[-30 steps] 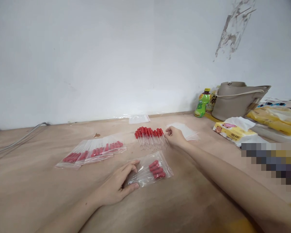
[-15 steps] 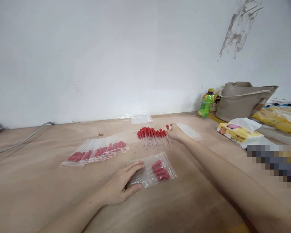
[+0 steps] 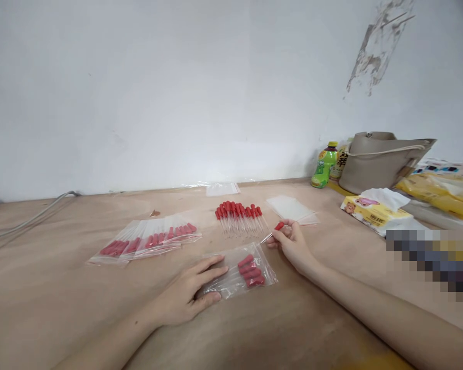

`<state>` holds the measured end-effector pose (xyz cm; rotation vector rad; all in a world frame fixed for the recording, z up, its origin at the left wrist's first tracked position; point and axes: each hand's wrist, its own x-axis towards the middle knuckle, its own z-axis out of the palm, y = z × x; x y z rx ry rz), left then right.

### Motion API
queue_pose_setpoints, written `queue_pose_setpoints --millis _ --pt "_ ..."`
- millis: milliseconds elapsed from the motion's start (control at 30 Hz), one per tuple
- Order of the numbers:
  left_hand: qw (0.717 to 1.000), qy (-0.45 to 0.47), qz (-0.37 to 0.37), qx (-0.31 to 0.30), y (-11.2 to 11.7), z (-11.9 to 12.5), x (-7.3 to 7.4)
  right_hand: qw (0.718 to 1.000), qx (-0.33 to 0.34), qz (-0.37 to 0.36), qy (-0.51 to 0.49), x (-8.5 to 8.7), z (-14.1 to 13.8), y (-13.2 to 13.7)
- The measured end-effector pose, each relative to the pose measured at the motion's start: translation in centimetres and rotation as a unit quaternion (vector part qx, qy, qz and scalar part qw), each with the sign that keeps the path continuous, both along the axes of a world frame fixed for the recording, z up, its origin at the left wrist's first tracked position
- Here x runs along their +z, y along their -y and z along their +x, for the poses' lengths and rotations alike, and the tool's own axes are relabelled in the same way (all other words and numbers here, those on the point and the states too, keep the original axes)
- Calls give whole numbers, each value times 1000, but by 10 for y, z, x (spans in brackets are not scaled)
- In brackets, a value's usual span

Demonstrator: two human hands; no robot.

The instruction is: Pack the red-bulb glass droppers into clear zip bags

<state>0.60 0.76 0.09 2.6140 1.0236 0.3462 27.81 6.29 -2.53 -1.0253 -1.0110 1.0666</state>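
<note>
Dropper [image 3: 279,226], one, in right grip [image 3: 293,244]

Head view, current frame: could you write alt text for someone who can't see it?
A right hand holds a red-topped dropper beside a clear bag of similar droppers, on which the left hand rests. Behind lies a cluster of loose droppers, with filled bags fanned out to the left.

Room (narrow) between droppers [image 3: 239,216] and plastic bag [image 3: 232,283]
</note>
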Motion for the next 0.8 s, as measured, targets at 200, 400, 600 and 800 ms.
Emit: queue_pose_setpoints --millis 200,400,600,800 --pt "1000 -4 5 -6 1 -1 0 999 38 -11 -16 2 -2 11" --pt "1000 -2 5 -6 1 0 1 997 37 -30 -59 1 3 16" --pt "1000 10 7 -2 2 1 1 987 102 -110 -50 6 8 12" --pt "1000 1 0 5 2 1 3 970 139 -108 166 8 13 11"
